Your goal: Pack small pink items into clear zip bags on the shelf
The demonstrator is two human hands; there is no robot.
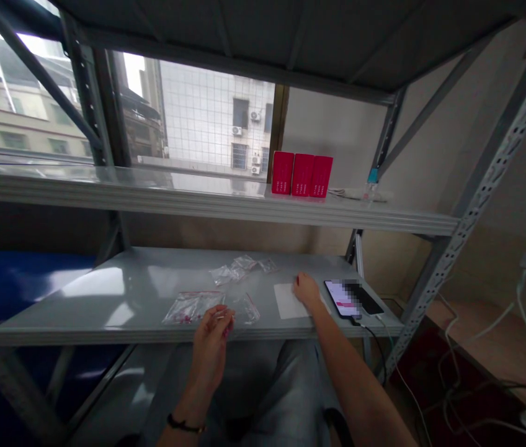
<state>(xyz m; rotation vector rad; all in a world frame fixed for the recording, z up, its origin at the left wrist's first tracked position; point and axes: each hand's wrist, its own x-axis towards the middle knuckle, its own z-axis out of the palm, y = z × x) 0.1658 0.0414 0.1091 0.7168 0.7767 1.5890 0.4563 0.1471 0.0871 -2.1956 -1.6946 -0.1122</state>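
My left hand (211, 332) is raised at the shelf's front edge, thumb and fingers pinched together on a tiny item with a pinkish tint, too small to name. Just behind it lies a clear zip bag (193, 307) with small reddish bits inside. Another clear plastic bag (247, 308) is to the right of that hand. My right hand (307, 290) rests over the upper right part of a white sheet (288, 301), its fingers curled closed. Whatever those fingers may hold is hidden.
Several small clear bags (240, 267) lie farther back on the grey shelf (142, 279). Two phones, one with a lit screen (343, 300), sit at the right with cables. Three red boxes (303, 175) and a blue-capped bottle (372, 180) stand on the upper shelf.
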